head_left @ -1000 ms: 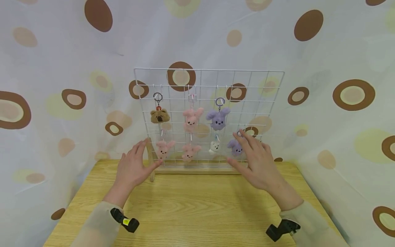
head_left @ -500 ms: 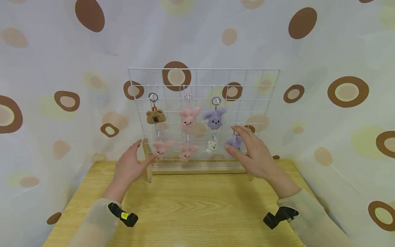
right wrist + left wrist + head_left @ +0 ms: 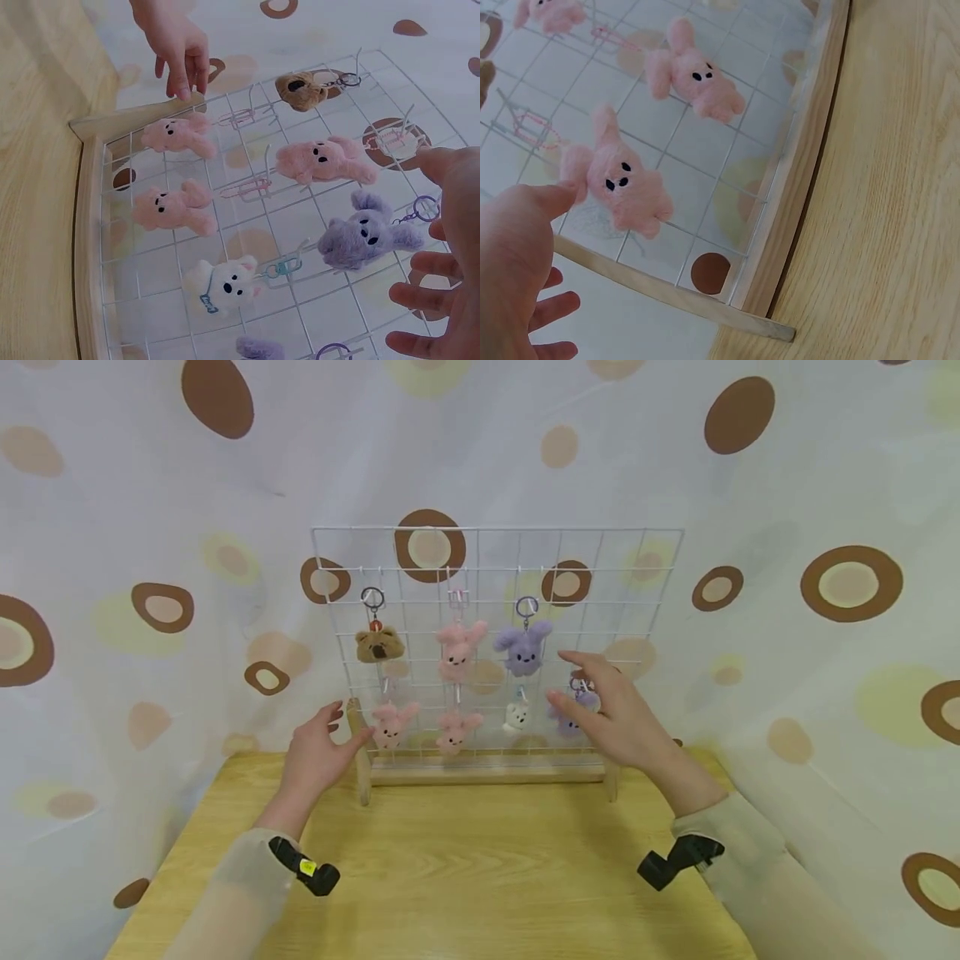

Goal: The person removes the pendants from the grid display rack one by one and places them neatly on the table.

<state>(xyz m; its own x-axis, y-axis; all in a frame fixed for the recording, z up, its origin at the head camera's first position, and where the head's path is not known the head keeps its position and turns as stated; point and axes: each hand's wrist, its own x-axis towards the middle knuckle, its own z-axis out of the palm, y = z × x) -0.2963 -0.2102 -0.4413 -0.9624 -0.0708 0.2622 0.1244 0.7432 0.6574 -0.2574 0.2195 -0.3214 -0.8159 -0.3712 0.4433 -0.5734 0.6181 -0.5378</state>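
Observation:
My left hand (image 3: 317, 758) is at the left end of a white wire grid rack (image 3: 622, 531), its thumb overlapping the ear of the lower-left pink plush keychain (image 3: 626, 187). Its other fingers spread loosely behind the wooden foot (image 3: 360, 768). On the right, my right hand (image 3: 622, 718) hovers with thumb and fingers apart, partly covering the lower purple plush keychain (image 3: 564, 720). The right wrist view has this hand near the upper purple plush keychain (image 3: 364, 232), with nothing in its grasp. A white plush dog keychain (image 3: 221, 285) hangs left of the lower purple one.
Other keychains hang on hooks: a brown bear (image 3: 379, 645), an upper pink plush (image 3: 459, 650) and a lower middle pink one (image 3: 456, 732). The rack stands on a wood-grain table (image 3: 480, 868), with a spotted curtain (image 3: 480, 452) behind.
My right hand has risen slightly and its thumb and fingers now stand before the lower purple keychain. My left hand has drawn back a little to the left. The head view has shifted slightly.

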